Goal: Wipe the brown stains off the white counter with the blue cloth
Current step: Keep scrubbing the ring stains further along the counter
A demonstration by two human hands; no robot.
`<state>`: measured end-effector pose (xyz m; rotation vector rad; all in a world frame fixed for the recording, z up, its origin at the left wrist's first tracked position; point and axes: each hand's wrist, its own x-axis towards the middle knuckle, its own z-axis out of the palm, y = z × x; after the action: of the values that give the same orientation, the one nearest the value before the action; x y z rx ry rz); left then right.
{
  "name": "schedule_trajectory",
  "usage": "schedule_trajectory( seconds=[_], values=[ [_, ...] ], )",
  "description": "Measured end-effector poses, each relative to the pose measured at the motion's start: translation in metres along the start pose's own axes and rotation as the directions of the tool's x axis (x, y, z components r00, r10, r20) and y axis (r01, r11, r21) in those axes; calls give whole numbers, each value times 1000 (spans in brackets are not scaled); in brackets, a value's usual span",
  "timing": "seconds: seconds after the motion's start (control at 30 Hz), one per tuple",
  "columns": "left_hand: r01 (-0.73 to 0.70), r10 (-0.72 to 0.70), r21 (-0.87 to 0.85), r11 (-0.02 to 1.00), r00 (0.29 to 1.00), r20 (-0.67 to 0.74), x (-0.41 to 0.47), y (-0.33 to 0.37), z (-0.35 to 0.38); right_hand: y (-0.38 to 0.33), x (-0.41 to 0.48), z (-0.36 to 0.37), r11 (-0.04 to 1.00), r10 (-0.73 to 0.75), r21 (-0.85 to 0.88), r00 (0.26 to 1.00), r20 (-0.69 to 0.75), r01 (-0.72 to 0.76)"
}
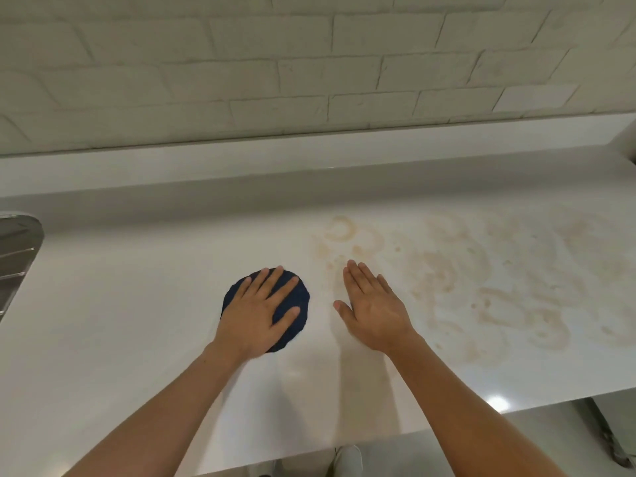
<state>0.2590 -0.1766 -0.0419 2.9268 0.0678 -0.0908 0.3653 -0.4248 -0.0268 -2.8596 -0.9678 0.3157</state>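
Head view, left to right: a metal sink edge [17, 249] at the far left, then I see the left hand [258, 315], fingers spread, pressing flat on the blue cloth [303, 297] bunched on the white counter [120, 321] — the right hand [377, 311] is just beside it, fingers straight and together, clear of the cloth. Brown stains [481, 287] smear the counter from there rightward

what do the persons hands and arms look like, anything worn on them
Two bare hands: neither the left hand nor the right hand shows a glove, ring, watch or bracelet. The left forearm and right forearm are uncovered down to the picture's lower edge, so no sleeve is in view.
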Motion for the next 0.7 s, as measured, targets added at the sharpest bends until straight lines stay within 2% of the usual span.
schedule_trajectory(
  seconds=[0.07, 0.13, 0.23, 0.3, 0.47, 0.6, 0.7],
  values=[
    [48, -48, 1, 999, 999, -15, 8, -17, -6, 4, -8, 2, 1000, 12, 11, 1000, -4, -12],
    [154, -153, 8, 988, 988, -20, 30, -20, -11, 8, -14, 4, 998, 42, 36, 999, 5, -42],
    [304, -303, 13, 953, 952, -40, 61, 0, -9, 9, -14, 6, 997, 65, 46, 998, 17, -65],
    [350, -349, 5, 937, 936, -50, 69, 19, -7, 8, -14, 8, 997, 68, 41, 998, 9, -69],
    [199, -199, -8, 980, 980, -25, 40, 43, 3, 10, -13, 9, 998, 62, 33, 998, -5, -62],
    [63, -64, -17, 998, 998, -28, 10, 25, 7, 12, -13, 9, 998, 47, 34, 999, 0, -47],
    [69, -69, -4, 998, 996, -50, 12, 4, 2, 13, -13, 9, 999, 41, 31, 999, 13, -41]
  ],
)
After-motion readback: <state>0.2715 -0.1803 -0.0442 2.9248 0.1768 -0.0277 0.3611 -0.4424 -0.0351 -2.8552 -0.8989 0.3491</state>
